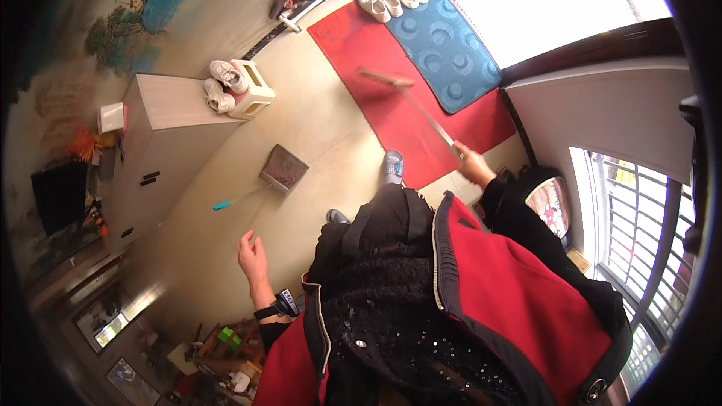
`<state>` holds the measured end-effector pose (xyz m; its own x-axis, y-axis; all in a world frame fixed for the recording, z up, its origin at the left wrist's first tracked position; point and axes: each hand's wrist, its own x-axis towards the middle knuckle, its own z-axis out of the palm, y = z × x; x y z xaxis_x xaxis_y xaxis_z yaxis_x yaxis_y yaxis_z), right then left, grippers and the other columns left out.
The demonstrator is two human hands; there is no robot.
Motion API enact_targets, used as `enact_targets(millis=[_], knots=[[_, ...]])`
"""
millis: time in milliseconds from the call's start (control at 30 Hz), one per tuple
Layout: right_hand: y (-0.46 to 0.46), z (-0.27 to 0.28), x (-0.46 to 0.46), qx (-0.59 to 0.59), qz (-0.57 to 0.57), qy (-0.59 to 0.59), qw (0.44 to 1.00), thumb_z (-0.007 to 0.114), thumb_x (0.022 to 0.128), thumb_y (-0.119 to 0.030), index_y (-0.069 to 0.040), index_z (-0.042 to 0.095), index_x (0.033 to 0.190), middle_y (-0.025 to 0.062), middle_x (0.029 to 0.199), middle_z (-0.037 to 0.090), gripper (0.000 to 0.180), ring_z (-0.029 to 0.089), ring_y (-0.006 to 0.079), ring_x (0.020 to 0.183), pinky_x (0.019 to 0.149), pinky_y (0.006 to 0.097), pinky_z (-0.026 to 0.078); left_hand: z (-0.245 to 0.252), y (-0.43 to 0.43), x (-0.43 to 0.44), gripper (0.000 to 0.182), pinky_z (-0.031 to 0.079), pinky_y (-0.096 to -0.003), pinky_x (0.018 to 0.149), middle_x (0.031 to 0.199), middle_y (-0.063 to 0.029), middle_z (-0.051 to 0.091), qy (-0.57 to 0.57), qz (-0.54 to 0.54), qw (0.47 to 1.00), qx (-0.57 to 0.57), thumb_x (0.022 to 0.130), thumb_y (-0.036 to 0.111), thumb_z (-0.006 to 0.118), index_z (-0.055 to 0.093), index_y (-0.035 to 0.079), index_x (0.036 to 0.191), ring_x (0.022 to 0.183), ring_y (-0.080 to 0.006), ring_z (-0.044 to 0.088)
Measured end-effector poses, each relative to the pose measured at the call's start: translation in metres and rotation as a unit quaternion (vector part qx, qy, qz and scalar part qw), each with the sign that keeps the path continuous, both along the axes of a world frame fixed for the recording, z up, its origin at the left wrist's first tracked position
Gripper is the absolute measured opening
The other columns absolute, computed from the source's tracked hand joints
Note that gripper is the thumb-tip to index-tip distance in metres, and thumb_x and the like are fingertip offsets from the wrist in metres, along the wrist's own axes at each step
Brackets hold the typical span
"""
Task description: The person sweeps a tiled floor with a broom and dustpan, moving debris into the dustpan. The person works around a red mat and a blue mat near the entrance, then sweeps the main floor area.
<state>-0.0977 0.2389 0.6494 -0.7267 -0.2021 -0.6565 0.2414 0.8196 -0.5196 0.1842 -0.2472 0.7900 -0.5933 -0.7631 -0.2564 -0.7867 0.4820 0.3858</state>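
Observation:
My right hand [475, 164] grips the pale handle of a broom [431, 118]. The broom's head [386, 78] is blurred and over the red mat [361, 62]; whether it touches the mat I cannot tell. Out to the left, my left hand [254, 259] holds nothing, its fingers loosely bent and apart. Beyond that hand, a long-handled dustpan [285, 169] rests on the tiled floor with dark debris inside. Its thin handle ends in a teal grip [221, 206] pointing left.
A blue patterned mat [445, 45] overlaps the red one near the bright doorway. White shoes [389, 0] line the mats' far edge. Another pair [223, 90] sits on a plastic stool [254, 93] beside a cabinet [163, 163]. A barred window [643, 220] is at right.

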Motion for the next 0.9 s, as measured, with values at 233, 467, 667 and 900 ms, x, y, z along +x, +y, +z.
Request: enact_targets(millis=[233,467,667,900], knots=[[0.008,-0.112,-0.018,0.183,0.116,-0.035,0.976,0.048,0.088,-0.017,0.006,0.038,0.132,0.0273,0.101,0.063,0.051,0.067,0.0324,0.083,0.069,0.0451,0.053,0.001,0.002,0.022,0.024,0.050,-0.0332,0.072,0.105,-0.0114,0.059,-0.014,0.010,1.000,-0.012,0.088,0.017,0.059,0.061,0.003,0.108,0.079,-0.0213,0.062],[-0.033,-0.033,0.051,-0.035,0.149,-0.235,0.960,0.054,0.076,-0.009,-0.012,0.045,0.137,0.0135,0.075,0.063,0.061,0.058,0.0204,0.049,0.044,0.0345,0.048,-0.013,0.015,0.031,0.023,0.050,-0.0328,0.072,0.102,-0.0111,0.060,-0.012,0.037,0.999,0.011,0.088,0.017,0.059,0.061,0.003,0.107,0.078,-0.0213,0.061],[-0.035,0.042,0.056,-0.007,0.079,-0.202,0.976,0.054,0.072,-0.004,-0.023,0.042,0.139,0.0115,0.071,0.061,0.071,0.056,0.0191,0.048,0.042,0.0337,0.047,-0.015,0.012,0.041,0.023,0.050,-0.0330,0.073,0.100,-0.0113,0.060,0.000,0.041,0.999,0.024,0.087,0.017,0.060,0.062,0.004,0.106,0.078,-0.0209,0.061],[-0.013,0.016,0.044,0.097,-0.052,-0.127,0.986,0.054,0.080,-0.014,-0.014,0.032,0.141,0.0140,0.066,0.056,0.065,0.052,0.0212,0.042,0.035,0.0331,0.044,-0.030,0.002,0.080,0.023,0.050,-0.0333,0.073,0.100,-0.0111,0.061,0.012,0.027,0.999,0.035,0.087,0.017,0.060,0.062,0.004,0.106,0.078,-0.0207,0.061]])
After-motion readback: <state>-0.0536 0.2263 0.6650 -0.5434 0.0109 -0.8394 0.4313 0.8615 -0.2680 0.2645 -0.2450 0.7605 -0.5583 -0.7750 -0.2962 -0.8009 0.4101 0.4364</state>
